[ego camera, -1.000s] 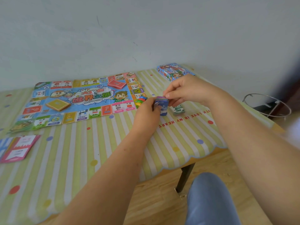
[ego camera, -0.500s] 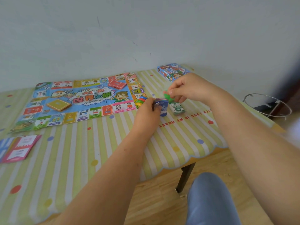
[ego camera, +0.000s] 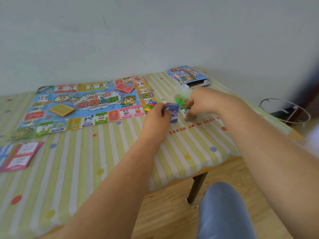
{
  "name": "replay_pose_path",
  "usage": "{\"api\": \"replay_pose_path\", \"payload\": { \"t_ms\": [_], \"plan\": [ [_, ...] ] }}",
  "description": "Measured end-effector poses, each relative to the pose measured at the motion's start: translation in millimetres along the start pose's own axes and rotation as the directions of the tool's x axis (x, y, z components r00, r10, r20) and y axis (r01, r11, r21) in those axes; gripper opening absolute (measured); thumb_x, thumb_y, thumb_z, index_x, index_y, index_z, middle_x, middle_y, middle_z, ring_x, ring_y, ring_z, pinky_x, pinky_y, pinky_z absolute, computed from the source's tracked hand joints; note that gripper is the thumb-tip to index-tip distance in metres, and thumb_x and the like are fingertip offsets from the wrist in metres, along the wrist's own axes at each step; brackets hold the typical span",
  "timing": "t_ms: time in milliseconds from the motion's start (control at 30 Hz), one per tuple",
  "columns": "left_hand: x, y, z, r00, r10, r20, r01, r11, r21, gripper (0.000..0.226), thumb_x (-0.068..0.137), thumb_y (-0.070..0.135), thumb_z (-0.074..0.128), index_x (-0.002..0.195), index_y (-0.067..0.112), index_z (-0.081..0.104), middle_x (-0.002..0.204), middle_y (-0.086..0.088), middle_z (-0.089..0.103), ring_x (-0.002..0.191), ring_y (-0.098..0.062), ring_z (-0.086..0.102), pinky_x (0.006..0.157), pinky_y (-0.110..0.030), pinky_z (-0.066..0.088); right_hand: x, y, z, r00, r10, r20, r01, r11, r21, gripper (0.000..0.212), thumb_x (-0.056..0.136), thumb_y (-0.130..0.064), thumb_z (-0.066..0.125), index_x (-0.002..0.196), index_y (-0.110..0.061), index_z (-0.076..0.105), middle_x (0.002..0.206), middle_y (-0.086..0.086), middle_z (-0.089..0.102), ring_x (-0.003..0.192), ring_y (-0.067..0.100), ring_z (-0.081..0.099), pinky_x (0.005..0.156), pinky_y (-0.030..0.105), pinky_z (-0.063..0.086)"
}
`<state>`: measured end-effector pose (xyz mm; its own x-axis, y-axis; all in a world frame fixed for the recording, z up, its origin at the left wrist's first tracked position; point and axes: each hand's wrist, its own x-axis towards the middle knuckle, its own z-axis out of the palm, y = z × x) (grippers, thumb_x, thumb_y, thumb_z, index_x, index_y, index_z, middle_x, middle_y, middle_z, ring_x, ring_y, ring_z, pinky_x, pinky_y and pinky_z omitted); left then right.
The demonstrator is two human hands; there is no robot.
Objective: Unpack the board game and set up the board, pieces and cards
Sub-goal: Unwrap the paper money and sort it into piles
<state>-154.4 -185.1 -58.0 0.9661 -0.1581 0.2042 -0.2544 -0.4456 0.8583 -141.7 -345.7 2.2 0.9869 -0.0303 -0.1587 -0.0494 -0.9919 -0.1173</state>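
Observation:
The colourful game board (ego camera: 86, 107) lies unfolded on the striped table, with a red card deck (ego camera: 124, 88) and a yellow card deck (ego camera: 62, 110) on it. Several coloured pawns (ego camera: 149, 106) sit at its near right corner. My left hand (ego camera: 157, 118) grips a blue-purple stack of cards (ego camera: 173, 112), standing on edge just right of the board. My right hand (ego camera: 200, 103) pinches a small clear bag of green and red pieces (ego camera: 179, 99), blurred, above a green-and-white card stack (ego camera: 186, 113) on the cloth.
The open game box (ego camera: 188, 76) lies at the table's far right corner by the wall. Pink and blue cards (ego camera: 20, 156) are spread at the near left. A wire ring stand (ego camera: 284, 111) is on the floor right of the table. My knee (ego camera: 224, 209) is below the table edge.
My right hand has left the blue-purple stack and drawn out the bag of green and red pieces, lifting it to the right. My left hand stays on the stack.

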Motion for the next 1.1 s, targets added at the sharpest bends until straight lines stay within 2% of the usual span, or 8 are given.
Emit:
{"api": "replay_pose_path", "payload": {
  "t_ms": [200,333,467,633,733,833,933,1100],
  "plan": [
    [-0.1,-1.2,-0.2,1.0,0.003,0.0,-0.003,1.0,0.0,0.017,0.099,0.017,0.045,0.108,0.013,0.059,0.093,0.003,0.061,0.075,-0.009,0.052,0.053,-0.007,0.036,4.2,-3.0,-3.0,0.999,0.014,0.042,-0.012,0.999,-0.034,0.047,0.072,-0.039,0.081,0.108,-0.011,0.071,0.101,0.005,0.071,0.088,0.022,0.067,0.082,0.038,0.056],
    [0.4,-1.4,0.2,1.0,0.002,-0.005,-0.002,1.0,0.006,0.018,0.099,0.018,0.045,0.109,0.013,0.059,0.094,0.003,0.061,0.079,-0.012,0.054,0.055,-0.011,0.036,6.2,-1.6,-4.6,0.998,0.025,0.058,-0.024,1.0,-0.017,0.048,0.068,-0.04,0.083,0.106,-0.013,0.072,0.102,0.004,0.071,0.089,0.022,0.067,0.085,0.041,0.056],
    [1.3,-1.8,0.4,1.0,0.004,0.0,-0.004,1.0,0.006,0.016,0.099,0.018,0.045,0.106,0.014,0.059,0.091,0.003,0.061,0.071,-0.004,0.051,0.051,-0.008,0.037,7.6,-1.5,-3.5,0.998,0.027,0.064,-0.028,1.0,0.01,0.052,0.068,-0.04,0.083,0.111,-0.014,0.07,0.104,0.002,0.07,0.091,0.022,0.065,0.085,0.039,0.055],
    [2.3,-1.7,0.6,1.0,0.003,-0.006,-0.003,1.0,0.018,0.016,0.099,0.018,0.045,0.106,0.012,0.059,0.091,0.002,0.061,0.07,-0.005,0.05,0.05,-0.006,0.036,5.6,-0.4,-1.6,0.998,0.017,0.059,-0.021,0.998,0.058,0.046,0.071,-0.037,0.082,0.109,-0.014,0.07,0.099,0.002,0.068,0.087,0.02,0.063,0.071,0.029,0.05],
    [1.7,-1.5,0.7,1.0,0.008,-0.003,-0.008,1.0,0.015,0.016,0.099,0.017,0.046,0.105,0.011,0.059,0.09,0.002,0.061,0.069,-0.003,0.049,0.052,-0.007,0.036,3.2,-0.6,-1.1,0.999,0.0,0.049,-0.004,0.997,0.074,0.039,0.071,-0.033,0.082,0.103,-0.016,0.069,0.095,0.001,0.067,0.085,0.02,0.063,0.065,0.028,0.047],
    [1.7,-1.5,0.7,1.0,0.007,-0.003,-0.007,1.0,0.026,0.016,0.099,0.018,0.046,0.105,0.011,0.058,0.089,0.002,0.06,0.07,-0.006,0.05,0.052,-0.01,0.034,2.0,-0.5,-0.8,0.999,-0.019,0.048,0.015,0.995,0.099,0.034,0.072,-0.028,0.082,0.1,-0.021,0.064,0.092,0.003,0.068,0.074,0.017,0.064,0.06,0.026,0.045],
    [2.4,-2.0,1.2,1.0,0.01,-0.009,-0.009,1.0,0.029,0.016,0.098,0.017,0.046,0.103,0.01,0.059,0.088,0.001,0.06,0.071,-0.011,0.05,0.052,-0.008,0.035,1.7,1.3,0.1,0.998,-0.036,0.05,0.028,0.988,0.151,0.034,0.074,-0.024,0.08,0.101,-0.024,0.059,0.089,0.004,0.069,0.059,0.014,0.063,0.057,0.024,0.044],
    [2.3,-3.1,0.5,1.0,0.011,0.0,-0.011,1.0,0.011,0.013,0.098,0.017,0.046,0.097,0.011,0.057,0.081,0.003,0.058,0.067,-0.006,0.048,0.051,-0.007,0.035,3.0,5.3,-2.6,0.995,-0.069,0.067,0.048,0.961,0.271,0.048,0.074,-0.019,0.08,0.112,-0.03,0.052,0.089,0.009,0.07,0.061,0.017,0.064,0.058,0.028,0.051]
  ]
}}
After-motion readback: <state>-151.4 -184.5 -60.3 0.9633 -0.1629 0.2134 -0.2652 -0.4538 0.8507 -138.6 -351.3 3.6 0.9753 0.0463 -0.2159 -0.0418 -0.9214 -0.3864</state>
